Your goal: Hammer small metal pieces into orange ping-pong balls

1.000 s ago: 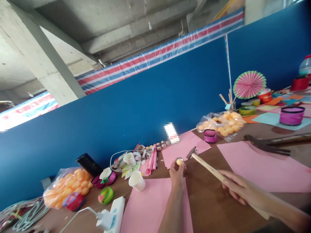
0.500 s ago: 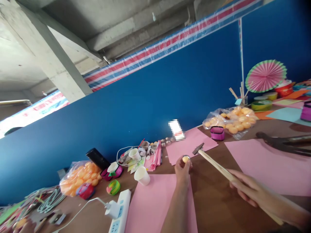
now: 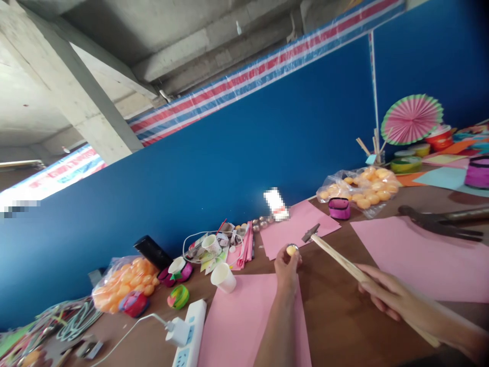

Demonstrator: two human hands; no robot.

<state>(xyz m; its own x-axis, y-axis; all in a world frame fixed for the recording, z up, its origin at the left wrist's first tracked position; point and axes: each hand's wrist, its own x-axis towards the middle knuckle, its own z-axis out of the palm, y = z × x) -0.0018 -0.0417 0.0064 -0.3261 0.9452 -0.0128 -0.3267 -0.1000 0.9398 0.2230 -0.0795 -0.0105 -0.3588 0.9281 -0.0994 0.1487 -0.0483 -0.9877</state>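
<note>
My left hand [image 3: 286, 270] is closed on a small yellow-orange ball [image 3: 292, 250] with a shiny metallic rim or cap around it, held up between thumb and fingers over the edge of a pink sheet [image 3: 244, 321]. My right hand [image 3: 385, 290] is wrapped round the wooden handle of a small hammer [image 3: 340, 260]. The hammer's dark metal head [image 3: 310, 233] points up and left, just to the right of the ball and apart from it. What lies under my left fingers is hidden.
Bagged orange balls [image 3: 370, 186] lie at the back right, more [image 3: 128, 280] at the left. A claw hammer [image 3: 439, 219] rests on another pink sheet [image 3: 424, 260]. Nearby are a paper cup [image 3: 223, 278], a power strip [image 3: 194, 326] with a cable, and a purple band [image 3: 339, 208].
The view has shifted slightly. Both hands keep nearly the same pose, and the small hammer stays close to the ball.
</note>
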